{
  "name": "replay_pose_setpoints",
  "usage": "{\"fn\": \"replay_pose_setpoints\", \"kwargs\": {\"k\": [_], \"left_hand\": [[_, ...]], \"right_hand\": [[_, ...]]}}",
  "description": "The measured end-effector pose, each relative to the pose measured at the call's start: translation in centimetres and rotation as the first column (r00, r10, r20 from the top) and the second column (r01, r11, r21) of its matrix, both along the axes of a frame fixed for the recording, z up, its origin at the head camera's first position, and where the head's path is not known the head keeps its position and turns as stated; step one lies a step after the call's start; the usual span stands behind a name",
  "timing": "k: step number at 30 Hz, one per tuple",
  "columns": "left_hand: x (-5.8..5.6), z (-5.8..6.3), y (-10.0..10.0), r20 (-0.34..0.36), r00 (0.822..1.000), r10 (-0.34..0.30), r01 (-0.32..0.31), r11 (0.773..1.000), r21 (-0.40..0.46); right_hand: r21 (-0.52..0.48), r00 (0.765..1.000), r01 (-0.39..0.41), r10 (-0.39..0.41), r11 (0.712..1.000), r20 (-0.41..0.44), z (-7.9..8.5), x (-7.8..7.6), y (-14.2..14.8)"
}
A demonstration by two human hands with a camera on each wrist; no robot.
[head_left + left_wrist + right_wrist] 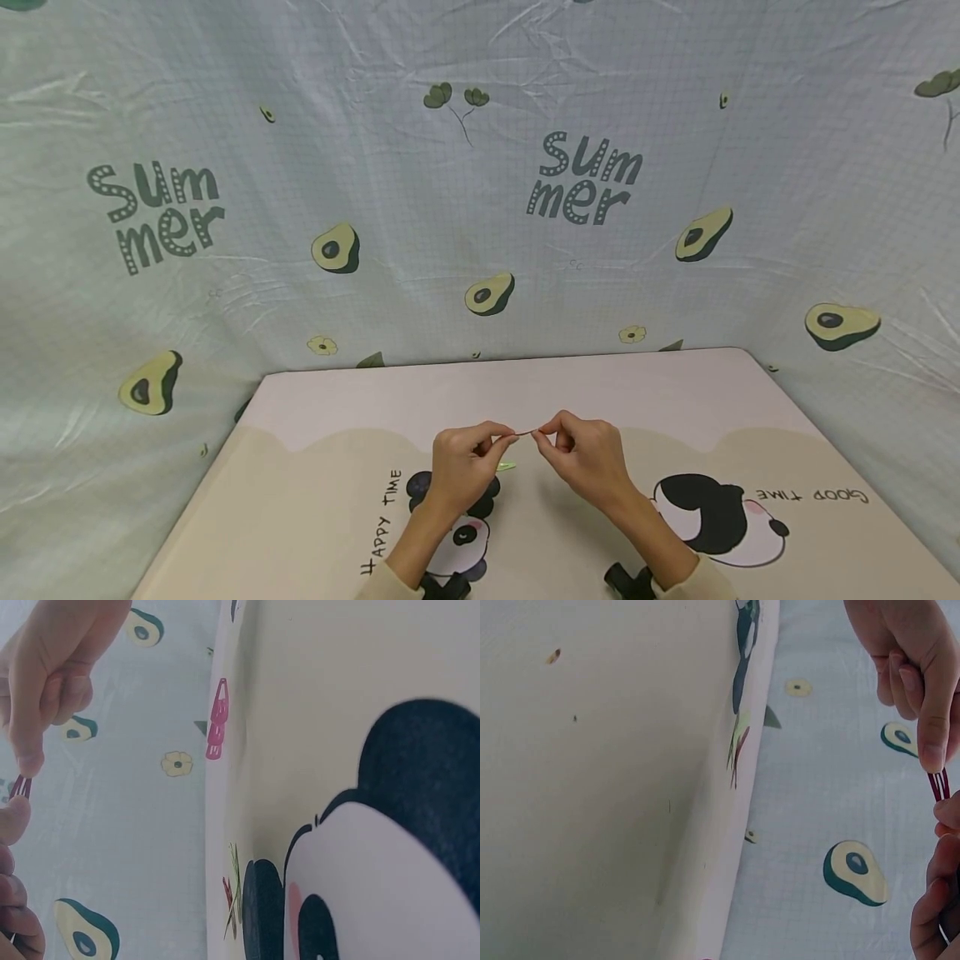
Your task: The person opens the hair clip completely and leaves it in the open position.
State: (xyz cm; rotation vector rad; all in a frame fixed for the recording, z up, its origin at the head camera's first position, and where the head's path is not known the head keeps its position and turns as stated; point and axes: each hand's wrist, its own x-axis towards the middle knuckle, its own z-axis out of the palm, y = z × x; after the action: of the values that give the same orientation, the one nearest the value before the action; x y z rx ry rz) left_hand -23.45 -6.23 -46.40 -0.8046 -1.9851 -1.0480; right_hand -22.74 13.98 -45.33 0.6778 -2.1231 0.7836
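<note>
My left hand [467,463] and right hand [587,457] are raised above the table, fingertips almost meeting. Between them is a thin dark red snap hair clip [524,433]. Thumb and index finger of each hand pinch one end of it. The left wrist view shows the slotted middle of this clip [21,787] between the fingertips; its ends are covered. Farther back on the tabletop lie pink snap hair clips [217,724] in a row. Green and red clips [737,750] lie crossed near the far edge; the head view shows only a green clip [507,466] behind the left hand.
The table [337,400] has a beige cover printed with pandas and lettering. A hanging sheet [405,183] with avocado prints rises behind its far edge and along both sides. Black devices [630,581] sit at both wrists.
</note>
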Motion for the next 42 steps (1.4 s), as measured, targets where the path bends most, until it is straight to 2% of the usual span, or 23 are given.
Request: {"fn": "replay_pose_setpoints", "kwargs": {"k": [20,42], "left_hand": [[-0.02,-0.04,0.2,0.019,1.0,0.011,-0.011,1.0,0.004],[-0.14,0.23,0.46,0.009,1.0,0.013,-0.014,1.0,0.01]], "right_hand": [[-0.002,1.0,-0.005,0.005,1.0,0.014,-0.17,-0.13,0.13],[0.003,1.0,-0.012,0.012,1.0,0.018,-0.14,-0.54,0.36]]}}
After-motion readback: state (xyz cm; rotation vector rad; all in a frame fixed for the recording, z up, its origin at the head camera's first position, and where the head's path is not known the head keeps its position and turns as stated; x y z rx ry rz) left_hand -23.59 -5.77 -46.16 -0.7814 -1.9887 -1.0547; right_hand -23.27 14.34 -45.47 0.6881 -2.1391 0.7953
